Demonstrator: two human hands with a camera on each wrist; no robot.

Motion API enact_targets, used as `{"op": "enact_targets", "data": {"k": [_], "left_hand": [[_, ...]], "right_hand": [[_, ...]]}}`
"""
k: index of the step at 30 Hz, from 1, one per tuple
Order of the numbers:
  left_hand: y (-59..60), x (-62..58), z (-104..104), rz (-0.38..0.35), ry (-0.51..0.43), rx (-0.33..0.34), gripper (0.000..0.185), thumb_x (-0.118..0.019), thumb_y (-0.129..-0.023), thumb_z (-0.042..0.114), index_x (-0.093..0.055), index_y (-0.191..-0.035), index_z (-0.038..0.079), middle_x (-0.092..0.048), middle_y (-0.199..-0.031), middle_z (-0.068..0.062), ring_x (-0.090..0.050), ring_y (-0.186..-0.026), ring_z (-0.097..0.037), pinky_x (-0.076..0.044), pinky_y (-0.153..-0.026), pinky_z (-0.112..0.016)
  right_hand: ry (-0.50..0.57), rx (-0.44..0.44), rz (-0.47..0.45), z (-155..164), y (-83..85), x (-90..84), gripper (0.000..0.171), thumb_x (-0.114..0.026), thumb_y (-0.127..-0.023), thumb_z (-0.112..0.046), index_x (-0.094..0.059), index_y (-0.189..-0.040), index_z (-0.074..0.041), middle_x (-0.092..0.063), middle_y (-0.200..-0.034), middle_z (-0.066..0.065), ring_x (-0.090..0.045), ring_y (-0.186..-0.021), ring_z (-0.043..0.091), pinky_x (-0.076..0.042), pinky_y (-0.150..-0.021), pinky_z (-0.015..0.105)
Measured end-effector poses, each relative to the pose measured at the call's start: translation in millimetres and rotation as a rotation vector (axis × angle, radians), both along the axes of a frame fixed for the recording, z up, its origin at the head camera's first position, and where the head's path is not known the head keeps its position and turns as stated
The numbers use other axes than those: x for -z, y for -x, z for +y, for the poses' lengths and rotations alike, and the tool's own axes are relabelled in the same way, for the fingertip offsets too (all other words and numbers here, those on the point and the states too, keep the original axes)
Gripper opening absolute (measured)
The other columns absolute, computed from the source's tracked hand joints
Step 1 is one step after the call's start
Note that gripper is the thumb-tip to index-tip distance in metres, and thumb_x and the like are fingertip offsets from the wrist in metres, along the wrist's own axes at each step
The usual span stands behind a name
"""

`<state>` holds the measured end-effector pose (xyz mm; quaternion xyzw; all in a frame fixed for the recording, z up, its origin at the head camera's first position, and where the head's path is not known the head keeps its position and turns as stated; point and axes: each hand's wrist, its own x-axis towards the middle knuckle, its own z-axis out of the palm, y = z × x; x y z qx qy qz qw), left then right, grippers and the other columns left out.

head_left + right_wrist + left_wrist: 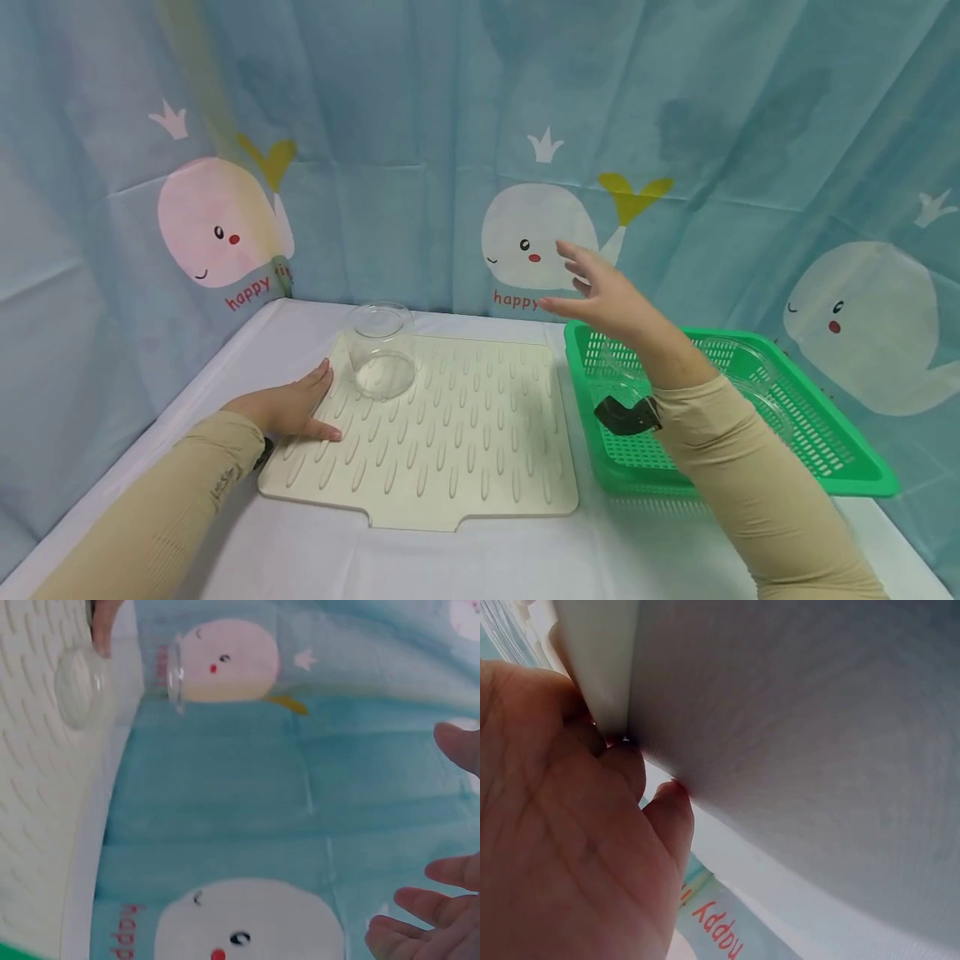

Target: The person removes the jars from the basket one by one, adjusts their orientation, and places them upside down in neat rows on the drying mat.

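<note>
Glass (382, 350) stands upright at centre-left of the frame on the mat (450, 433), just beside our left hand (288, 408), which presses flat there. Our right hand (607, 296) hovers spread and empty, farther right, over the basket (840, 467).

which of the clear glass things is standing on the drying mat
The glass jar by the left hand, upright on the cream mat. The other clear pieces lie in the green basket.

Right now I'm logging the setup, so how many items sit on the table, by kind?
Clear glass jar: 1
Cream ridged drying mat: 1
Green basket: 1
Clear dishes in the basket: blurred, cannot count
Total surely counted: 3
</note>
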<state>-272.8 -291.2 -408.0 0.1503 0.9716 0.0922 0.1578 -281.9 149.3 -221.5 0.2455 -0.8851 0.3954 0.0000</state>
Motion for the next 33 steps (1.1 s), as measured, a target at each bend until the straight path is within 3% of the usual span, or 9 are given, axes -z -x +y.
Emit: {"op": "enact_targets", "data": {"k": [10,16,22,33], "left_hand": [[-0.4,1.0,1,0.021,-0.010,0.023,0.128,-0.059,-0.065,0.072,-0.003,-0.138,-0.017,0.005,-0.145,-0.035,-0.008,-0.132,-0.049,-0.016,-0.106,-0.056],[-0.6,1.6,0,0.024,-0.006,0.030,0.128,-0.058,-0.065,0.072,-0.003,-0.139,-0.017,0.005,-0.145,-0.034,-0.007,-0.133,-0.048,-0.016,-0.106,-0.055],[-0.6,-0.9,1,0.016,-0.011,0.021,0.127,-0.059,-0.066,0.071,-0.004,-0.139,-0.017,0.005,-0.145,-0.034,-0.009,-0.132,-0.048,-0.017,-0.106,-0.056],[-1.6,-3.1,2,0.002,-0.021,0.018,0.126,-0.059,-0.067,0.070,-0.002,-0.138,-0.017,0.006,-0.145,-0.035,-0.010,-0.132,-0.050,-0.017,-0.105,-0.056]], "right_hand": [[-0.091,0.092,-0.062,78,-9.5,11.8,0.082,-0.065,-0.082,-0.042,-0.019,-0.147,-0.022,-0.014,-0.152,0.003,-0.020,-0.136,0.035,-0.026,-0.105,0.052],[-0.163,0.102,-0.063,111,-10.8,26.9,0.083,-0.064,-0.084,-0.041,-0.017,-0.147,-0.016,-0.015,-0.151,0.014,-0.020,-0.133,0.042,-0.028,-0.100,0.058],[-0.200,0.113,-0.089,132,-8.9,41.5,0.085,-0.063,-0.084,-0.040,-0.014,-0.147,-0.011,-0.014,-0.150,0.021,-0.019,-0.132,0.044,-0.030,-0.095,0.062],[-0.257,0.109,-0.215,147,6.5,67.3,0.096,-0.066,-0.080,-0.045,-0.009,-0.147,-0.007,-0.011,-0.147,0.028,-0.018,-0.129,0.050,-0.034,-0.090,0.063]]}}
